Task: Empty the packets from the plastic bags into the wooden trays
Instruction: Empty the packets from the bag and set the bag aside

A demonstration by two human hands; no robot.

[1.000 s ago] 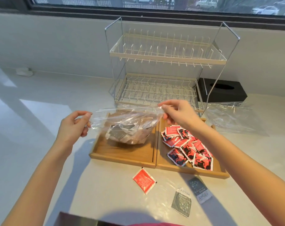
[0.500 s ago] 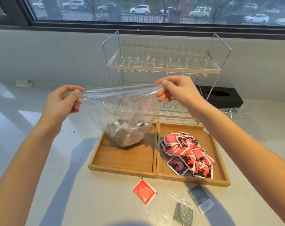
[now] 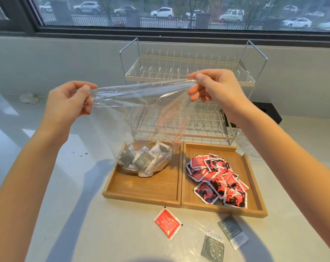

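Observation:
A clear plastic bag hangs between my hands, its top edge stretched taut. My left hand pinches the left corner and my right hand pinches the right corner. Several grey and white packets bulge in the bag's bottom, which rests in the left wooden tray. The right wooden tray holds a pile of red packets.
On the counter in front of the trays lie one red packet and two grey packets. A wire dish rack stands behind the trays. A black tissue box and a crumpled plastic bag sit at the right.
Both hands have lifted the bag's top edge upward from tray level and pulled it taut. The packets have slid down into the bag's bottom over the left tray.

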